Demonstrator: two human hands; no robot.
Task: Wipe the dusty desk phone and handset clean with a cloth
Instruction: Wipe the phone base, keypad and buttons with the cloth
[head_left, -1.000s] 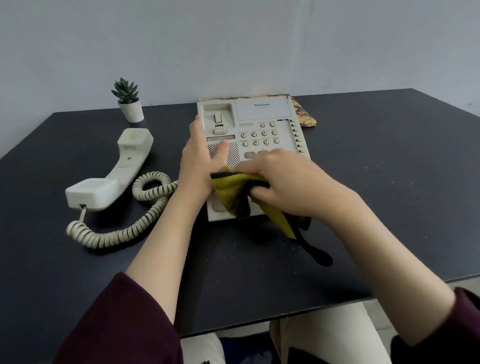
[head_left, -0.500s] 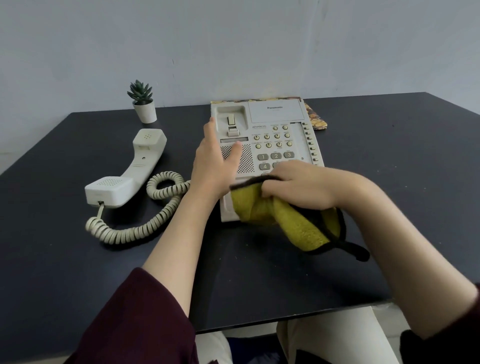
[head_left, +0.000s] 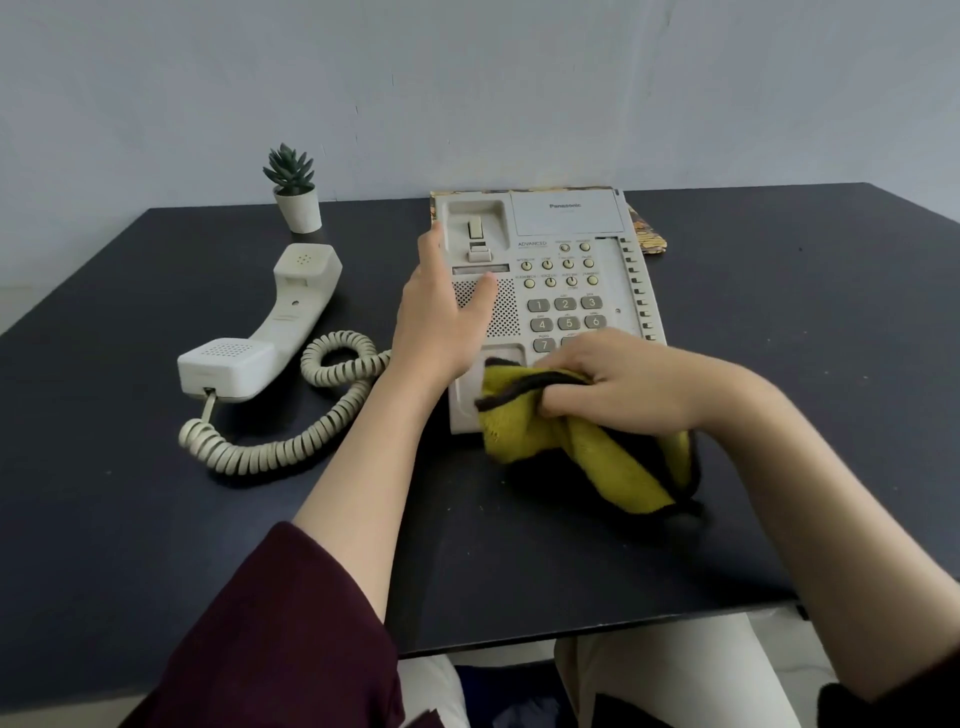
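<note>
Cloth (head_left: 582, 447) slid off phone (head_left: 571, 270) near edge; table (head_left: 779, 364) right clear.

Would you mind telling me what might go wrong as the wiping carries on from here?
The yellow cloth in the right hand sits over the lower keys of the desk phone, so buttons may get pressed. Its loose end trails on the table, picking up dust. The coiled cord lies beside the left hand and might snag, tugging the handset.
</note>
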